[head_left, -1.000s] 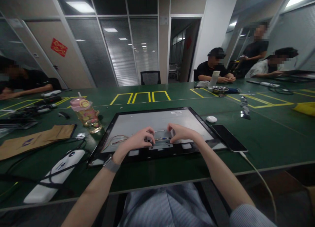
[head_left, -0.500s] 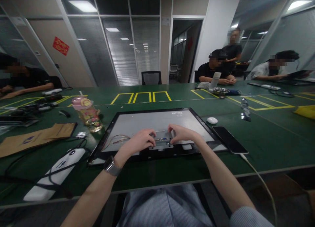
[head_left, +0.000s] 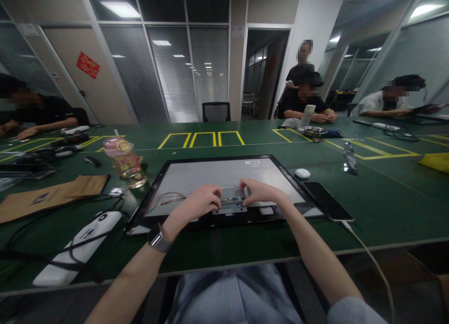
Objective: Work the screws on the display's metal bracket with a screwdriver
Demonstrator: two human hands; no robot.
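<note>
A flat display panel lies back side up on the table, with a pale grey back and a black frame. At its near middle sits a metal bracket with a row of ports along it. My left hand, with a watch at the wrist, curls its fingers around the bracket's left end. Around the right end, my right hand closes with thumb and fingers. Whether the bracket rests fully on the panel is hidden. Thin wires run out to the left of my left hand.
A black phone on a white cable and a white earbud case lie to the right. Leftward are a drink bottle, a brown paper bag and a white power strip with black cords. Other people sit across the table.
My hands and the bracket stay almost in place. In the background, the standing person has moved left, behind the seated one.
</note>
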